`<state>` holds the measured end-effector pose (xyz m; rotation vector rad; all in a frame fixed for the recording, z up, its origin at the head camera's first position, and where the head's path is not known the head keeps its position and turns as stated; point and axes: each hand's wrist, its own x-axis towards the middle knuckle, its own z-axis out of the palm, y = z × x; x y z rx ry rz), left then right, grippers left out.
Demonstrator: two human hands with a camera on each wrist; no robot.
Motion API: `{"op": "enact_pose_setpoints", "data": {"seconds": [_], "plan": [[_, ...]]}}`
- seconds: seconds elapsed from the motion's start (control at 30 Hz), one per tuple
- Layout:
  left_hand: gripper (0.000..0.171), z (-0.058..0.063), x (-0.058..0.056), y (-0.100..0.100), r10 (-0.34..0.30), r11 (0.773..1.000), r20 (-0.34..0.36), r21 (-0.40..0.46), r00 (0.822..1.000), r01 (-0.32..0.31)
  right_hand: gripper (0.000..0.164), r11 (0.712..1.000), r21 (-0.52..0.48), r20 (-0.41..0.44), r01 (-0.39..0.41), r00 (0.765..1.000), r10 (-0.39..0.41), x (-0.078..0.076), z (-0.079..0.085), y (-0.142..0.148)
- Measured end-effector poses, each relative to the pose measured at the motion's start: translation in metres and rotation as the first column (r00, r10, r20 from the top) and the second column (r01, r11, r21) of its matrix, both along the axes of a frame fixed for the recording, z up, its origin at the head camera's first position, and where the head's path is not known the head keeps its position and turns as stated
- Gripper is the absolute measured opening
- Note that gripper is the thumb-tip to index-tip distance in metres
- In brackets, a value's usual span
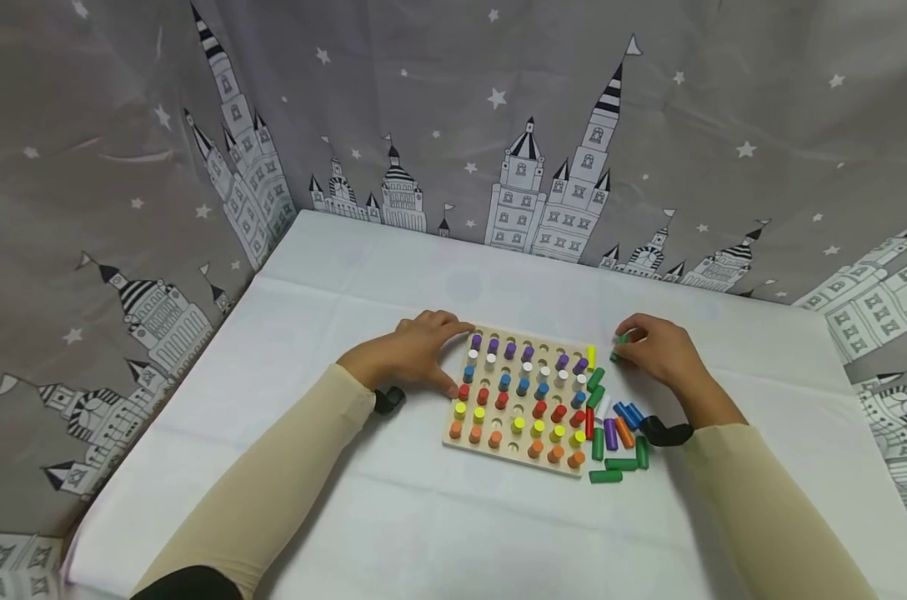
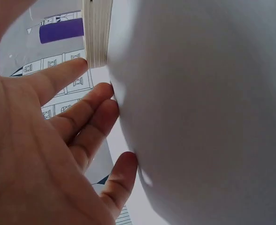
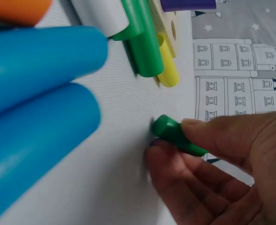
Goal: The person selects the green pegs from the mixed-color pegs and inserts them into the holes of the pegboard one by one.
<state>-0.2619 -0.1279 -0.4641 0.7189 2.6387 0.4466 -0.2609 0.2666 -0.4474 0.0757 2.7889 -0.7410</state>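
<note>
Castle-print cloth [image 1: 423, 92] lines the bench's [image 1: 423, 525] far edge; right grip [image 1: 658, 357] pinches a green peg [image 3: 172, 133], spread left grip [image 1: 412, 348] touches the pegboard [image 1: 512, 411].

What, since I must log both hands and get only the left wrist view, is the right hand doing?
Observer: The right hand pinches a green peg.
Operator: Noted. Is anything lying about that I can't see?
Observer: Yes: loose pegs of several colours lie on the white tablecloth, to the right of the pegboard.
Operator: And which colour stands in the row at its near edge, as the head view shows it?
Observer: Orange. The orange pegs stand there, with one open hole in the row.
</note>
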Motion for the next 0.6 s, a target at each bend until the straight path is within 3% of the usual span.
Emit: {"op": "enact_pose_setpoints", "data": {"seconds": [0.3,0.6], "plan": [[0.115,0.006,-0.001,0.001,-0.006,1.000,-0.009,-0.030,1.000,0.005,0.030,0.998,-0.056,-0.120,0.007,0.993,-0.014,0.002,-0.005,-0.002],[0.114,0.014,0.003,0.005,0.077,0.996,0.070,-0.056,0.995,-0.073,0.033,0.997,-0.072,-0.148,0.031,0.988,-0.041,-0.001,-0.015,-0.002]]}}
